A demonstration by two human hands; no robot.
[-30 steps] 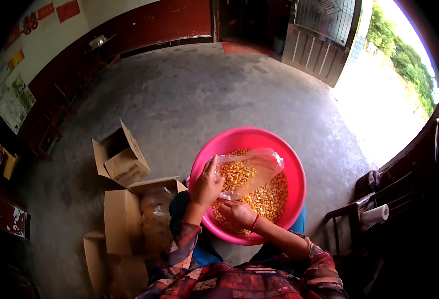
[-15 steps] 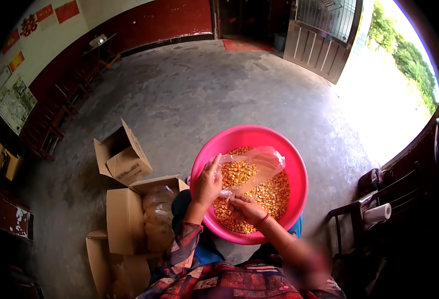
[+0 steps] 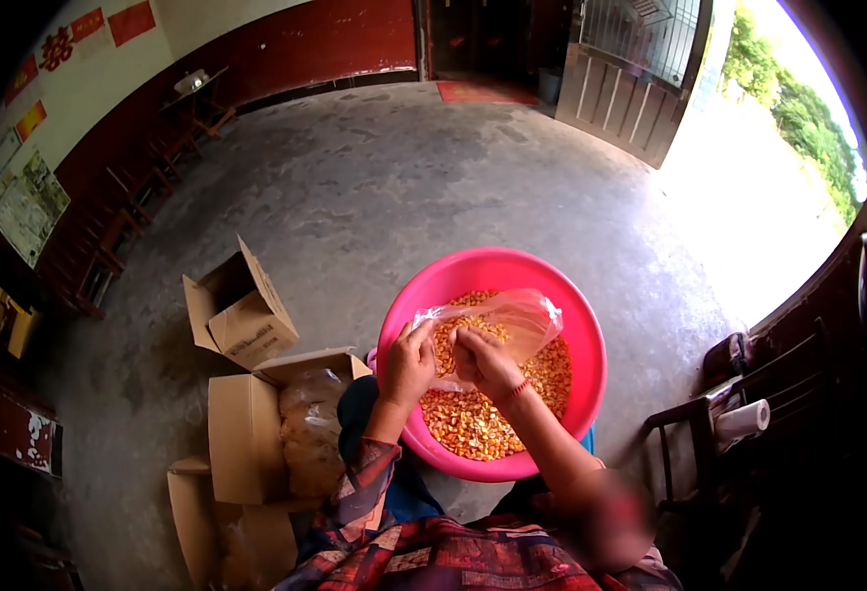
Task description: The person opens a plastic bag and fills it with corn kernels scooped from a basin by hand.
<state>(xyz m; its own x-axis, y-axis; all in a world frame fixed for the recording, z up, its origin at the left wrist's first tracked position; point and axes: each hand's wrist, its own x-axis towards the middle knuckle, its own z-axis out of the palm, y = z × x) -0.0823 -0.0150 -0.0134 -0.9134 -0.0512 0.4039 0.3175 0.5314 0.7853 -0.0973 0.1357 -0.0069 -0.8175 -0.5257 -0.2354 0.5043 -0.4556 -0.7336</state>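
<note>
A pink basin [image 3: 592,394] holds loose yellow-orange corn kernels [image 3: 473,426]. Over the kernels lies a clear plastic bag [image 3: 529,320], its mouth spread toward the left. My left hand [image 3: 411,362] is at the basin's left side, its fingers closed on the bag's edge. Close beside it, above the bag's opening, my right hand [image 3: 484,362] is curled into a closed shape. Whatever my right fingers hold, if anything, is hidden. A red band circles my right wrist.
Cardboard boxes [image 3: 246,433] stand on the left, one with filled plastic bags [image 3: 312,433] inside. An empty-looking box [image 3: 241,310] lies beyond them. At the right is a dark chair [image 3: 684,414] with a white roll [image 3: 743,421]. An open door [image 3: 630,79] stands at the back right.
My right hand has moved up from the bag's lower edge to above its opening, nearer my left hand. My left hand stays at the bag's left edge.
</note>
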